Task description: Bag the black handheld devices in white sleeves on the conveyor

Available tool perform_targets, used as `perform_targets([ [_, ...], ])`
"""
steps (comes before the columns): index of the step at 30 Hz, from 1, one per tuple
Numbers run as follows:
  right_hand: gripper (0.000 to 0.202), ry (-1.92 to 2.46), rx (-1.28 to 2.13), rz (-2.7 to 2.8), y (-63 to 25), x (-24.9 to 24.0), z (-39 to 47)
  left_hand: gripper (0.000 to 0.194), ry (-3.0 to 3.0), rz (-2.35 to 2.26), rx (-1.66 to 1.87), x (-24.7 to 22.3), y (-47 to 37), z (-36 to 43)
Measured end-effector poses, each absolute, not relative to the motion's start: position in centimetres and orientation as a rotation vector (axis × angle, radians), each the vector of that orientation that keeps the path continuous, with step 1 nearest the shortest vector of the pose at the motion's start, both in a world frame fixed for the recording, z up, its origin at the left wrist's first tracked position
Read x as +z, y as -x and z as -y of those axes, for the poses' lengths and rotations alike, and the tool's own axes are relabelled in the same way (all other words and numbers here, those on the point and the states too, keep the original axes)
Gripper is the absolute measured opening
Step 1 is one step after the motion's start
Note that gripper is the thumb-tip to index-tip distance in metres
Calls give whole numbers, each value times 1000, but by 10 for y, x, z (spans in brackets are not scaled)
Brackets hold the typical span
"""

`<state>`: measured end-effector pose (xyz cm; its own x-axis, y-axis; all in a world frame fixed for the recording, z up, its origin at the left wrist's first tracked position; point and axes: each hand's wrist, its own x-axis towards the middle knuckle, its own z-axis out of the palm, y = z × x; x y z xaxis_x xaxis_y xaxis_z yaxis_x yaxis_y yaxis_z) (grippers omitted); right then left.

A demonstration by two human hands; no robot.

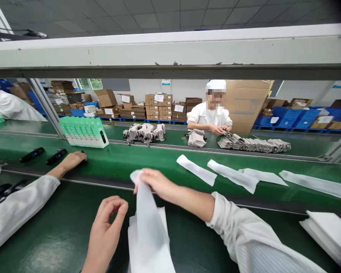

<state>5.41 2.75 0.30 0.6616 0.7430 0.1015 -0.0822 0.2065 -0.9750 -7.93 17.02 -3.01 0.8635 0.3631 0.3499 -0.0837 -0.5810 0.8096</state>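
Observation:
My right hand [156, 184] pinches the top end of a long, thin white translucent sleeve [150, 223], which hangs down toward me. Whether it is a bag or a single sheet cannot be made out. Behind and under it lies a stack of similar white sleeves [132, 242] on the near green bench, partly hidden. My left hand [106, 231] is just left of the stack, thumb and forefinger tips brought together, nothing visible between them. Farther ahead, several loose white strips [197, 170] lie spread on the green belt.
A co-worker's hand [74, 160] reaches in from the left, near two black handheld devices [57, 156]. A green-and-white rack [83, 131] stands behind them. Across the belt, a person [210, 110] handles grey bundles [252, 144]. More white sheets [329, 235] are stacked right. A beam [170, 53] crosses above.

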Motion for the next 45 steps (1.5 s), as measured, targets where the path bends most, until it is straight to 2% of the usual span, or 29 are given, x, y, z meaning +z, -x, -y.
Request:
perform_targets([
  [3, 23, 1509, 270, 634, -108, 24, -37, 31, -2156, -194, 554, -31, 79, -169],
  [6, 24, 1847, -36, 699, -154, 30, -41, 30, -2204, -170, 495, -33, 78, -168],
  [11, 7, 1969, -180, 889, -152, -6, -33, 29, -2253, -136, 454, -33, 79, -165],
  [13, 16, 1990, -136, 1008, -133, -30, -26, 29, -2259, -124, 444, -33, 79, -164],
  [17, 19, 1951, 244, 1033, -103, -67, -14, 30, -2277, -112, 422, -34, 79, -162],
  [19, 21, 1929, 302, 1001, -99, -74, -11, 30, -2293, -111, 429, -35, 78, -163],
  [45, 19, 1827, 349, 955, -102, -76, -10, 26, -2347, -81, 356, -37, 77, -162],
])
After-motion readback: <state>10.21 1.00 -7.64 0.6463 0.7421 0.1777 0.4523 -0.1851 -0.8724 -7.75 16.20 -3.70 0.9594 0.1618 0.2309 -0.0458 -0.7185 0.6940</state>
